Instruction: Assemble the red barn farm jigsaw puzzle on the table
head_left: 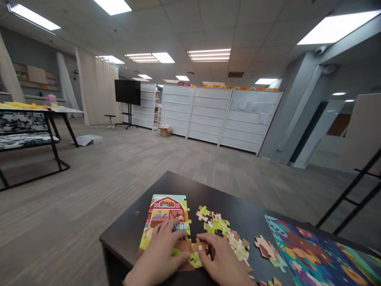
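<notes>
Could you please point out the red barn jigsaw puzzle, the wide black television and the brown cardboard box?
Red barn jigsaw puzzle (161,215), head view: printed window area.
Wide black television (127,92), head view: screen centre.
Brown cardboard box (164,132), head view: front side.

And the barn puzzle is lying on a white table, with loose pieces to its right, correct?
Not quite: the table is black, as the head view shows. The barn puzzle does lie on it, with loose pieces to its right.

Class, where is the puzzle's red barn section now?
In the head view, the barn section lies on the black table, left of loose pieces, partly behind the left hand.
</notes>
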Action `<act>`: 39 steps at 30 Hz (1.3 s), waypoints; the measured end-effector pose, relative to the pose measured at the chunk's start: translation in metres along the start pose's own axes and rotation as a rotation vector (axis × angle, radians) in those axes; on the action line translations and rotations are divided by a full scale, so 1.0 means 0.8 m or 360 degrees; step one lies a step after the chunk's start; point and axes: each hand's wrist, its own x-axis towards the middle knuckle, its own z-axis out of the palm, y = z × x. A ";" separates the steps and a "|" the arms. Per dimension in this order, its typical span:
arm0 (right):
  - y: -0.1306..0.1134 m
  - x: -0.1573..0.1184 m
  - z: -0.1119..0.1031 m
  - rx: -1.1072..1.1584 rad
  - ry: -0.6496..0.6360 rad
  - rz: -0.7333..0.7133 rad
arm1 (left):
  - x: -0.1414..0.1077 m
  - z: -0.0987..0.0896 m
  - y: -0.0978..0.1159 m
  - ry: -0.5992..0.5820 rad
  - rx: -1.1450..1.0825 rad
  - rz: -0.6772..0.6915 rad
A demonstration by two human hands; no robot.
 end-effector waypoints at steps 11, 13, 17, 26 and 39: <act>-0.014 -0.008 -0.010 -0.0062 -0.0055 -0.0101 | 0.011 0.013 0.018 0.0113 0.0101 -0.0182; -0.009 -0.008 -0.009 -0.0060 -0.0034 -0.0127 | 0.012 0.012 0.020 0.0118 0.0111 -0.0192; 0.014 -0.013 -0.001 -0.0029 0.0009 -0.0172 | 0.013 0.010 0.022 0.0094 0.0139 -0.0216; 0.042 0.007 -0.037 -0.0174 0.0214 -0.0087 | 0.017 0.011 0.017 0.0061 0.0092 -0.0265; 0.023 0.103 -0.029 0.0120 0.0253 0.0008 | 0.014 0.015 0.001 0.0131 0.0005 -0.0116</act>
